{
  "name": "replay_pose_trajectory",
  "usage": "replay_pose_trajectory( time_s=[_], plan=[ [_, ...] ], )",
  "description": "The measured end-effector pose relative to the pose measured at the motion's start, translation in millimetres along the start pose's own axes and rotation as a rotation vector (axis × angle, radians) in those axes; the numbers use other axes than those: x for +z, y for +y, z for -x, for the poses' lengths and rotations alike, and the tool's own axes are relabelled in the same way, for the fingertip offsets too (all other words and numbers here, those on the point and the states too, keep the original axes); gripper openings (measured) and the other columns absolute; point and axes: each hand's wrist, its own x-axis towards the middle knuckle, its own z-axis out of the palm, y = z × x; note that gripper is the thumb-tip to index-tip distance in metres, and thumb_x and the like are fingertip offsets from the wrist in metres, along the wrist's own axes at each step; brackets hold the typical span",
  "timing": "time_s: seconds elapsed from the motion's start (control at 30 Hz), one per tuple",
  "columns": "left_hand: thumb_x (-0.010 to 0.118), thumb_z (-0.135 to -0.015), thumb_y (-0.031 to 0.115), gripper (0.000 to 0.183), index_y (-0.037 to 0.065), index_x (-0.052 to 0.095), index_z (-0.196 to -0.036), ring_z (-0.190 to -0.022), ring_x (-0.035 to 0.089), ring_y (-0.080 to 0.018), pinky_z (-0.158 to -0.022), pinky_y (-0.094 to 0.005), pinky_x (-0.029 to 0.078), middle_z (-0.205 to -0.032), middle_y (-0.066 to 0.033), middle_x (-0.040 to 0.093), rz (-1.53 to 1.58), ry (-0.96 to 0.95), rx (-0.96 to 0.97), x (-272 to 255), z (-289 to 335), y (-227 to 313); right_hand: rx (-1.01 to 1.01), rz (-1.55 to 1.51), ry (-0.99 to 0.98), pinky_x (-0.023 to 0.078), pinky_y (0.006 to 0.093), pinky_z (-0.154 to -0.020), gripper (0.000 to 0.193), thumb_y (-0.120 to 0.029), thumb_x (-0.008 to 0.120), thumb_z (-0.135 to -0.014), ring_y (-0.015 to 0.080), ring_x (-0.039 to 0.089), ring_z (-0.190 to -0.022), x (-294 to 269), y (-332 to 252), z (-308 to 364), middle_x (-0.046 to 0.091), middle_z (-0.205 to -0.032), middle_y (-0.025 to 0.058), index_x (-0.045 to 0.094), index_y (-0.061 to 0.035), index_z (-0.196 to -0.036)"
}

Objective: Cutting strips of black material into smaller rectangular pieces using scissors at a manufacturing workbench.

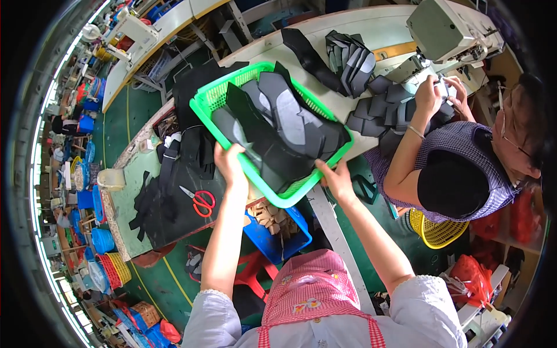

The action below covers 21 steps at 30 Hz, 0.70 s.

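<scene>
Here we have the left hand (230,165) closed on the near left side of a bright green rectangular plastic basket (282,201), thumb laid over the rim, its other fingers mostly hidden beneath. Over on the near right side, we see the right hand (336,178) curled round the rim too, fingertips pressed to the edge. Between them we carry a load of black and grey flat, curved cut pieces (290,122), heaped lengthwise inside. The basket sits tilted in our view before the pale, long surface (261,52); whether its underside touches anything, we cannot tell. Left of our forearm, red-handled metal scissors (203,204) lie on a black-topped surface (168,232). Just below the basket, we spot a blue rectangular plastic bin (264,243) holding tan scraps (272,217).
</scene>
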Motion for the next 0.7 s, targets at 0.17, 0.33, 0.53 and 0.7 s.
replay_pose_trajectory(
  time_s=[0.17,0.33,0.53,0.7],
  plan=[
    [0.056,-0.062,-0.003,0.021,0.005,0.060,-0.081,-0.069,0.049,-0.0108,-0.064,-0.0255,0.040,-0.074,0.0030,0.051,-0.169,0.035,0.049,10.2,-16.6,63.2,-0.245,0.681,0.298,0.034,0.0485,-0.109,0.085,-0.046,0.075,-0.081,0.0418,0.038,-0.134,26.7,20.4,-7.5,0.034,-0.145,0.0316,0.039,0.0075,-0.136],
    [0.064,-0.058,-0.002,0.033,0.000,0.060,-0.090,-0.102,0.049,-0.0195,-0.081,-0.0303,0.045,-0.116,-0.0097,0.044,-0.603,-0.018,0.378,26.0,-46.2,98.5,-0.599,0.539,0.164,0.023,0.0470,-0.116,0.093,-0.046,0.070,-0.086,0.0421,0.025,-0.143,52.6,-21.3,-24.5,0.023,-0.154,0.0288,0.024,0.0041,-0.148],
    [0.070,-0.057,0.004,0.032,0.002,0.062,-0.088,-0.119,0.039,-0.0392,-0.101,-0.0471,0.033,-0.121,-0.0190,0.041,-0.969,-0.047,0.813,93.9,-46.3,84.6,-0.320,-0.088,-0.155,0.029,0.0440,-0.113,0.094,-0.070,0.049,-0.088,0.0357,0.028,-0.143,112.4,-58.5,-103.3,0.020,-0.159,0.0157,0.016,-0.0137,-0.156],
    [0.071,-0.058,0.002,0.026,0.005,0.050,-0.074,-0.117,0.041,-0.0390,-0.102,-0.0509,0.031,-0.117,-0.0190,0.046,-0.998,-0.171,0.883,151.9,-18.7,73.9,0.118,-0.429,-0.609,0.042,0.0417,-0.102,0.083,-0.071,0.045,-0.090,0.0228,0.048,-0.127,122.0,-67.4,-142.2,0.043,-0.146,0.0095,0.030,-0.0158,-0.150]
  ],
)
